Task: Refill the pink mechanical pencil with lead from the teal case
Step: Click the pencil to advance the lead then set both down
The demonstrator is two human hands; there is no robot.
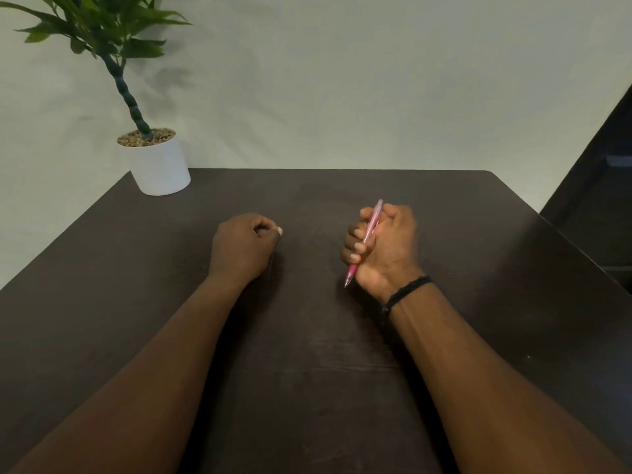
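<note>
My right hand (386,248) is closed in a fist around the pink mechanical pencil (367,234). The pencil stands tilted, with its tip down near the dark table (307,336) and its top end poking above my fingers. My left hand (244,246) rests on the table to the left, thumb and forefinger pinched together. A very thin dark lead (271,265) seems to hang from that pinch, though it is faint against the table. The teal case is not in view.
A white pot with a green plant (159,162) stands at the table's back left corner, against a pale wall. A dark piece of furniture (602,200) sits off the table's right edge. A black cord bracelet is on my right wrist.
</note>
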